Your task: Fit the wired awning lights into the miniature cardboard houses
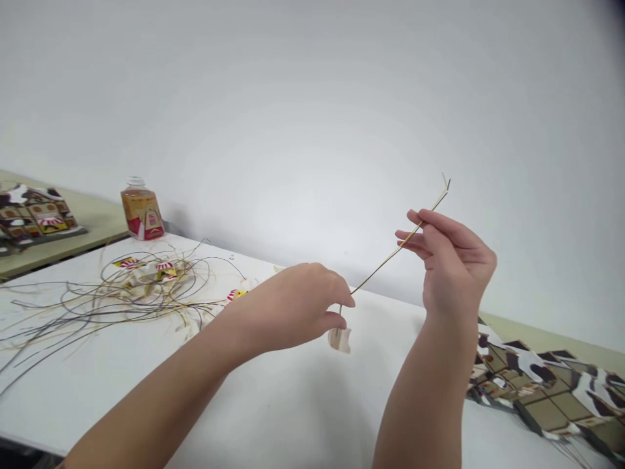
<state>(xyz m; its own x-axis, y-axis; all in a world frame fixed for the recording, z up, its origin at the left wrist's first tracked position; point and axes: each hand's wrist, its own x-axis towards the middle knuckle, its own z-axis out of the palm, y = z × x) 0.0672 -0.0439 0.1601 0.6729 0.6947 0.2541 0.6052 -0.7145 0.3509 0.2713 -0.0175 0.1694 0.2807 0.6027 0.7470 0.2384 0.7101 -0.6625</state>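
Observation:
A pair of thin wires (378, 267), one yellowish and one dark, runs slanting between my two hands. Their lower part is pinched by my left hand (293, 306), just above a small cream-coloured piece (340, 341) with a wavy edge that hangs at the wire end. Farther up, my right hand (452, 260) grips the same wires between thumb and fingers, and the forked tips stick out above it. Both hands are held over the white table (273, 410).
A tangle of similar wires (151, 286) with cream and red-yellow pieces spreads at the left. Behind it stands a bottle (143, 210) with an orange-red label. Model houses (36, 215) sit at far left, and more house pieces (551, 384) lie at right. A white wall (312, 117) rises behind.

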